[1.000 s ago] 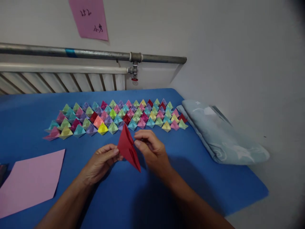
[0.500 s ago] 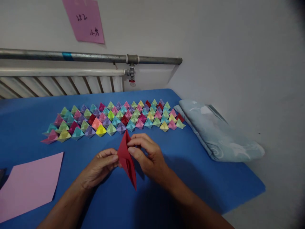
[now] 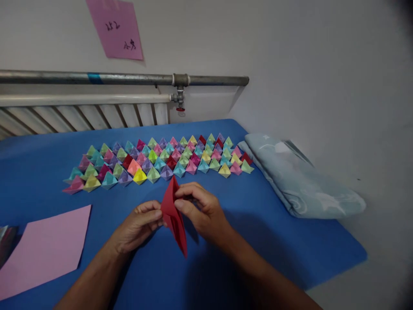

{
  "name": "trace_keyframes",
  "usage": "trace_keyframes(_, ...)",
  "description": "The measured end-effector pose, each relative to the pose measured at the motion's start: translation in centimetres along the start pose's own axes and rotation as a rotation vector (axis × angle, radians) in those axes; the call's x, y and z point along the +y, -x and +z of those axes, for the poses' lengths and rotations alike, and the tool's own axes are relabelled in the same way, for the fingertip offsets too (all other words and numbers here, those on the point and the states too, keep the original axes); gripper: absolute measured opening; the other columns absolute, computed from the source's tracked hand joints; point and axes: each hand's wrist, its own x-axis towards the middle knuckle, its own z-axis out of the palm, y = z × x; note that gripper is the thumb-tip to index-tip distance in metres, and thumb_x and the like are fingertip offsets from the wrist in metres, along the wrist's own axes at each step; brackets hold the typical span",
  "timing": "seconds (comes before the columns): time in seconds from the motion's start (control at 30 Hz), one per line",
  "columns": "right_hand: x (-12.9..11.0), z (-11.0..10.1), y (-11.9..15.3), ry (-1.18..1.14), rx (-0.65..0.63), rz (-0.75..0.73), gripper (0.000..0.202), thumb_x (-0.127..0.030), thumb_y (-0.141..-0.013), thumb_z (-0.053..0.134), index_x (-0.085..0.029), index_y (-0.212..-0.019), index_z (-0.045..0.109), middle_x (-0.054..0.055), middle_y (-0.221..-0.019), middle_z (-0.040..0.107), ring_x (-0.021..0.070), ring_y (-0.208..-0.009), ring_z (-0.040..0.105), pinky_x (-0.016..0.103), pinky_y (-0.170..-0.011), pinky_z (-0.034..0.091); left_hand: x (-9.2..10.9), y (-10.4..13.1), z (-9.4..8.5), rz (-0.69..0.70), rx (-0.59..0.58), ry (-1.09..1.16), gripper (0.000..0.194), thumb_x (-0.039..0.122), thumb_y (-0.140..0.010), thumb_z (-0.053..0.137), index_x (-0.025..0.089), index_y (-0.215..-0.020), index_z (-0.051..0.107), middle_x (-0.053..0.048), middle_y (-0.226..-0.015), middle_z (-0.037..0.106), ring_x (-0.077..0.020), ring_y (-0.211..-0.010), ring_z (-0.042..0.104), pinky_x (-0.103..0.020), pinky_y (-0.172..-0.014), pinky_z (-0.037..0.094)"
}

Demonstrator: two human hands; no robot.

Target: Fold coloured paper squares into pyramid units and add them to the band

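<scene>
Between my hands, above the blue surface (image 3: pixel 155 275), is a folded red paper boat (image 3: pixel 170 206), tilted so that one pointed end aims down toward me. My left hand (image 3: pixel 139 224) pinches its left side between thumb and fingers. My right hand (image 3: pixel 200 211) grips the right edge, with its fingertips partly inside the fold. Just beyond stand rows of small folded paper boats (image 3: pixel 153 174) in green, blue, pink, purple, yellow and red.
A pink paper sheet (image 3: pixel 48 247) lies at the left, beside a partly visible dark object (image 3: pixel 8 243). On the right is a folded pale blue cloth (image 3: pixel 303 181). Behind the surface are a radiator (image 3: pixel 80 116) and a metal pipe (image 3: pixel 135 79). A pink note (image 3: pixel 118 32) hangs on the wall.
The view has shifted slightly, so the whole scene sits a little further right. My hands keep nearly the same hold on the red paper boat.
</scene>
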Motion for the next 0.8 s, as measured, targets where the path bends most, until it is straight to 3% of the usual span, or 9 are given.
trace_keyframes(0.2, 0.1, 0.2, 0.0, -0.003, 0.022, 0.052, 0.010, -0.024, -0.084, 0.057, -0.023, -0.090, 0.065, 0.000, -0.086, 0.065, 0.0125, -0.077, 0.061, 0.027, -0.073, 0.050, -0.3, -0.1, -0.6, 0.009, -0.007, -0.017, 0.030, 0.037, -0.055, 0.093, 0.016, -0.065, 0.073, -0.001, -0.061, 0.069, -0.0107, -0.059, 0.063, -0.021, -0.062, 0.051)
trace_keyframes(0.5, 0.8, 0.4, 0.2, -0.099, 0.052, 0.139, 0.022, -0.018, -0.081, 0.053, -0.025, -0.102, 0.055, -0.005, -0.067, 0.058, 0.0105, -0.056, 0.056, 0.023, -0.054, 0.044, -0.4, -0.2, -0.8, -0.002, 0.015, -0.023, 0.030, 0.037, -0.056, 0.093, 0.017, -0.063, 0.072, -0.001, -0.060, 0.069, -0.0101, -0.057, 0.063, -0.019, -0.060, 0.050)
trace_keyframes(0.7, 1.3, -0.1, -0.1, 0.016, 0.045, -0.030, 0.016, -0.013, -0.082, 0.051, -0.024, -0.089, 0.059, 0.003, -0.108, 0.063, 0.0115, -0.079, 0.063, 0.027, -0.070, 0.051, -0.1, -0.1, -0.5, 0.001, 0.004, -0.002, 0.030, 0.037, -0.056, 0.093, 0.016, -0.064, 0.072, -0.001, -0.060, 0.070, -0.0099, -0.057, 0.064, -0.018, -0.060, 0.051)
trace_keyframes(0.8, 1.3, -0.5, -0.2, 0.110, 0.007, -0.027, 0.018, -0.011, -0.081, 0.049, -0.023, -0.084, 0.062, 0.003, -0.104, 0.063, 0.0124, -0.084, 0.061, 0.026, -0.074, 0.050, 0.0, -0.1, -0.4, 0.007, 0.009, 0.005, 0.030, 0.036, -0.056, 0.093, 0.016, -0.064, 0.072, -0.001, -0.059, 0.069, -0.0098, -0.056, 0.064, -0.018, -0.059, 0.052)
